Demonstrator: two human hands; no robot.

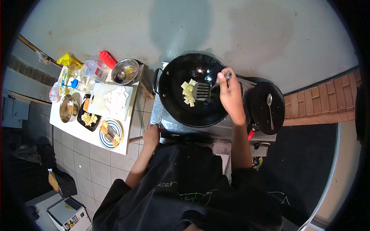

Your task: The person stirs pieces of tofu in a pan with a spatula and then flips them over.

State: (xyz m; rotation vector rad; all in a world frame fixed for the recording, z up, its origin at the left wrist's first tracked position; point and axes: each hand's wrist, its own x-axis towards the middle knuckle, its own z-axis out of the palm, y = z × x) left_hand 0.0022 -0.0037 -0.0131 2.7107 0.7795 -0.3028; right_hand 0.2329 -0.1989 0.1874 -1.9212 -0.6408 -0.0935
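Far L, a white side table sat just beside the stove, prob. so prep stayed in arm's reach. It carried:
- a steel bowl
- a black tray of yellow bits
- a striped plate
- a cutting board w/ white slices
- a red bottle and a second steel bowl at the back

Left hand was wrapped closed round the wok handle, likely to steady the pan. The wok sat on the burner w/ pale cubes heaped at its centre. The slotted spatula touched their R side.

Right hand gripped the spatula's shaft from above, fist closed. To the R, a black lid lay flat w/ a spoon on top, kept off the floor.

No brand or label was legible, and the shirt print was too faint to read.
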